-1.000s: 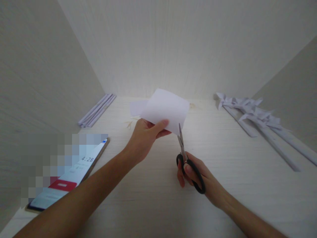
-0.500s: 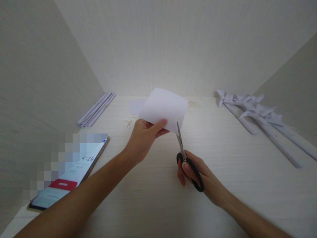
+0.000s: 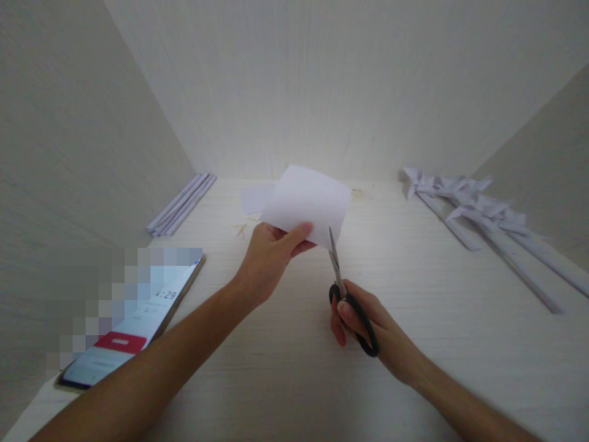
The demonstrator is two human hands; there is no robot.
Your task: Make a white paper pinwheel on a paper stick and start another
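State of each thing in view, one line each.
Left hand: gripping paper
Right hand: gripping scissors
Paper: held up, slightly curved
Scissors: slightly open, at paper's near corner
Back sheet: lying, partly hidden
Phone: lying, screen lit
Left rolls: lying bunched
Right rolls: lying, folded paper on far ends

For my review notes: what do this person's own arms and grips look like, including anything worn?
The left grip and right grip are bare human hands with slender fingers; no glove or ring shows. The slim left forearm and slim right forearm are bare too: no sleeve, watch, bracelet, cable or marking is visible. Fingernail detail is too small to judge.
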